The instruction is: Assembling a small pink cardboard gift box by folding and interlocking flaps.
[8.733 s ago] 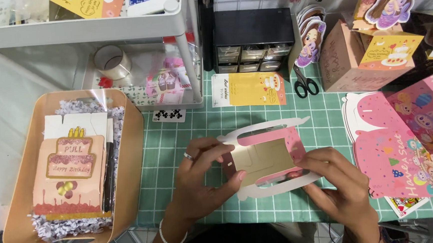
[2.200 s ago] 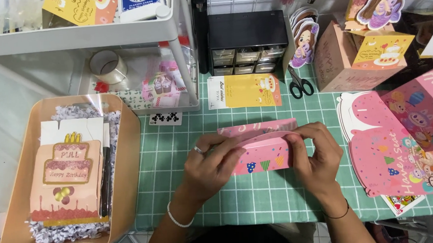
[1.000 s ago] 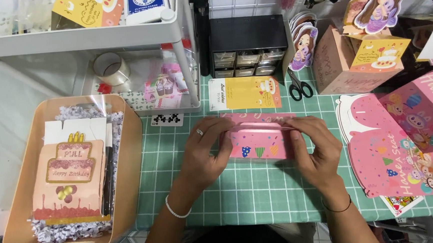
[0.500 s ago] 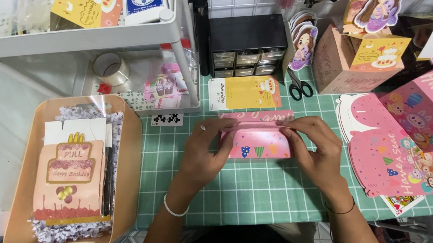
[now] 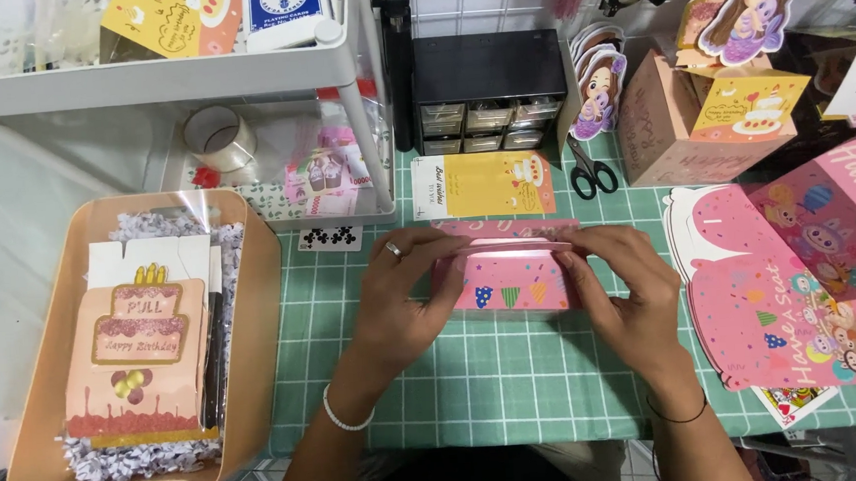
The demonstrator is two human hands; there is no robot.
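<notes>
A small pink cardboard box [image 5: 508,283] with coloured bunting printed on its front stands on the green grid cutting mat [image 5: 477,386]. My left hand [image 5: 403,291] grips its left end, thumb on the front and fingers over the top edge. My right hand [image 5: 621,293] holds the right end in the same way, fingers pressing the top flap. Both hands squeeze the box between them. The back of the box is hidden.
A tan tray [image 5: 254,311] at the left holds shredded paper and a cake-shaped card [image 5: 138,357]. Scissors [image 5: 592,173], a yellow card [image 5: 484,185] and a black drawer unit [image 5: 488,88] lie behind. Flat pink printed card sheets [image 5: 787,288] are stacked at the right.
The open flat card with white flaps has been folded into a closed pink box. Over the last second both hands shifted slightly toward me while pressing the top flap down.
</notes>
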